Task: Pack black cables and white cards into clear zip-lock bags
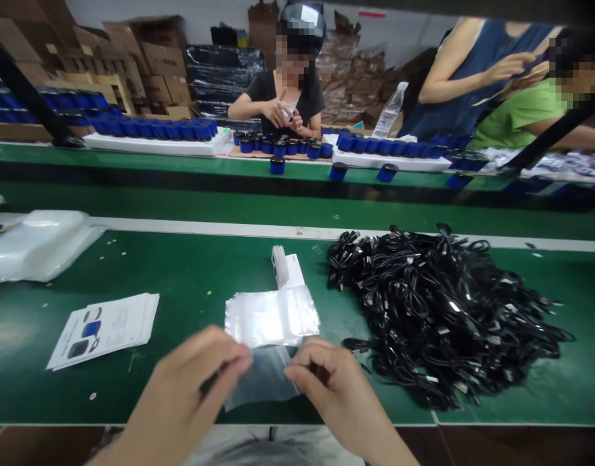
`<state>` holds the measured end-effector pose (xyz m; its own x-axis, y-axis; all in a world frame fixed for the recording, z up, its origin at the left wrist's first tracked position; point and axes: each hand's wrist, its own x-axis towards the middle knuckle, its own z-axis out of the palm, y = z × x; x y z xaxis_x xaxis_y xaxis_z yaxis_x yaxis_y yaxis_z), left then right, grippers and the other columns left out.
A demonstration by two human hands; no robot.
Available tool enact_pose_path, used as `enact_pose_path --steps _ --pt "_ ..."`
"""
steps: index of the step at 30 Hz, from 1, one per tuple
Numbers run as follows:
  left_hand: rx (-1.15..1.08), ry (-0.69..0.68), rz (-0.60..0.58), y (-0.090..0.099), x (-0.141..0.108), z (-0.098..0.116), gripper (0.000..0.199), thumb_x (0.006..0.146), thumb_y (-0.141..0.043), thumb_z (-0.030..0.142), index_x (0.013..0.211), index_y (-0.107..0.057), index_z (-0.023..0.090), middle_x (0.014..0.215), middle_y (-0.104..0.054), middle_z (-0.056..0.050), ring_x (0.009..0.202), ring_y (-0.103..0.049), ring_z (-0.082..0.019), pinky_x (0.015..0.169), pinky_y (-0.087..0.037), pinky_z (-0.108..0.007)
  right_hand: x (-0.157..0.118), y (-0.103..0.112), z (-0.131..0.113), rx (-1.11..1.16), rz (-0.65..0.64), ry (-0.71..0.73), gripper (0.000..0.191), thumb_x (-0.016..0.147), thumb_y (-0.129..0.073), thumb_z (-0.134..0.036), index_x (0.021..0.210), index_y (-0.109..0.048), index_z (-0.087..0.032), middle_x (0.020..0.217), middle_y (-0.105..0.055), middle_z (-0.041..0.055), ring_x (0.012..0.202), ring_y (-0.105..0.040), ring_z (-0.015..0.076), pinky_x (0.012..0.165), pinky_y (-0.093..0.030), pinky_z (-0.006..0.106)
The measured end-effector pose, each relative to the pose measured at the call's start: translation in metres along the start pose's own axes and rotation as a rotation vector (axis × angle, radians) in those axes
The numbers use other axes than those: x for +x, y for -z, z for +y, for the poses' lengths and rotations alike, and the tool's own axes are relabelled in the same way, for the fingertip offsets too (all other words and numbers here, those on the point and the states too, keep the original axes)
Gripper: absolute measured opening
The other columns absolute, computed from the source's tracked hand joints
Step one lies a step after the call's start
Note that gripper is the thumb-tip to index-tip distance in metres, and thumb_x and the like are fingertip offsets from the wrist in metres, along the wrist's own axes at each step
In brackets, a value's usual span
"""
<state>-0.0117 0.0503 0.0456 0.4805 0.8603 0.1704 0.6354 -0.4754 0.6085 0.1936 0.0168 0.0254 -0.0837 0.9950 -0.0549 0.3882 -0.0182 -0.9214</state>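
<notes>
Between my two hands, low over the front of the green table, is a clear plastic zip bag (263, 383). My left hand (193, 375) pinches one end of it, thumb against fingers. At the other end, my right hand (329, 382) has its thumb and fingertips closed on the bag's edge. Just beyond my fingers lies a stack of clear bags (271, 314), shiny with reflected light. Behind that, a small pile of folded white leaflets (280, 266) stands on edge beside a flat white card (293, 270).
A large heap of coiled black cables (438, 317) lies to the right. Printed sheets (106, 327) and a white plastic-wrapped bundle (40, 243) are on the left. Across the bench, a co-worker (288, 90) sits behind blue round containers (277, 165). Other people are at the upper right.
</notes>
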Motion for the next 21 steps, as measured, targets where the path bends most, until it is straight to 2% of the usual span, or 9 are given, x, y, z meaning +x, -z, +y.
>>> enact_pose_path --steps 2,5,8,12,16,19,21 --pt "-0.159 0.077 -0.126 -0.014 -0.02 0.004 0.016 0.087 -0.054 0.029 0.089 -0.069 0.026 0.079 -0.071 0.001 0.067 -0.068 -0.013 0.059 -0.053 -0.016 -0.007 -0.007 0.006 0.108 0.002 -0.096 0.019 0.078 -0.062 -0.019 0.06 -0.057 -0.017 0.062 -0.054 -0.0022 0.059 -0.05 0.0119 0.057 -0.037 0.022" --pt "-0.336 0.223 -0.186 -0.029 -0.034 0.01 0.02 0.084 -0.058 0.031 0.099 -0.07 0.025 0.085 -0.074 -0.001 0.071 -0.071 -0.015 0.064 -0.055 -0.015 -0.014 -0.02 0.009 0.237 -0.019 -0.16 0.019 0.076 -0.063 -0.022 0.059 -0.056 -0.017 0.06 -0.053 -0.0023 0.057 -0.048 0.0114 0.054 -0.035 0.022" --pt "-0.462 0.361 -0.207 -0.034 -0.033 0.016 0.024 0.084 -0.058 0.037 0.1 -0.071 0.025 0.088 -0.074 -0.003 0.077 -0.071 -0.018 0.066 -0.056 -0.018 -0.017 -0.031 0.009 0.27 -0.018 -0.173 0.024 0.073 -0.065 -0.023 0.054 -0.05 -0.018 0.056 -0.048 -0.0038 0.053 -0.044 0.0106 0.05 -0.032 0.021" --pt "-0.546 0.478 -0.288 -0.029 -0.025 0.023 0.025 0.082 -0.057 0.04 0.091 -0.073 0.022 0.078 -0.07 -0.003 0.076 -0.067 -0.02 0.063 -0.052 -0.022 -0.017 -0.035 0.006 0.226 -0.007 -0.174 0.027 0.07 -0.068 -0.027 0.053 -0.049 -0.018 0.055 -0.048 -0.0037 0.053 -0.045 0.0112 0.051 -0.032 0.022" --pt "-0.674 0.57 -0.375 -0.027 -0.022 0.026 0.027 0.082 -0.056 0.041 0.075 -0.068 0.017 0.062 -0.052 0.002 0.059 -0.049 -0.014 0.054 -0.036 -0.021 -0.019 -0.034 0.004 0.202 -0.013 -0.177 0.028 0.071 -0.068 -0.029 0.053 -0.05 -0.017 0.055 -0.05 -0.0032 0.054 -0.046 0.0114 0.052 -0.032 0.022" --pt "-0.699 0.572 -0.432 -0.026 -0.02 0.026 0.038 0.086 -0.044 0.045 0.062 -0.054 0.017 0.058 -0.033 0.005 0.056 -0.03 -0.011 0.051 -0.023 -0.023 -0.021 -0.034 0.005 0.212 -0.026 -0.192 0.029 0.071 -0.07 -0.033 0.054 -0.052 -0.017 0.055 -0.05 -0.0038 0.05 -0.044 0.0102 0.048 -0.031 0.021" --pt "-0.675 0.56 -0.458 -0.025 -0.017 0.026 0.04 0.088 -0.039 0.044 0.057 -0.044 0.019 0.058 -0.028 0.006 0.056 -0.024 -0.011 0.051 -0.018 -0.025 -0.022 -0.034 0.007 0.211 -0.037 -0.215 0.029 0.07 -0.073 -0.031 0.054 -0.053 -0.017 0.054 -0.05 -0.0046 0.048 -0.042 0.0092 0.046 -0.029 0.021"
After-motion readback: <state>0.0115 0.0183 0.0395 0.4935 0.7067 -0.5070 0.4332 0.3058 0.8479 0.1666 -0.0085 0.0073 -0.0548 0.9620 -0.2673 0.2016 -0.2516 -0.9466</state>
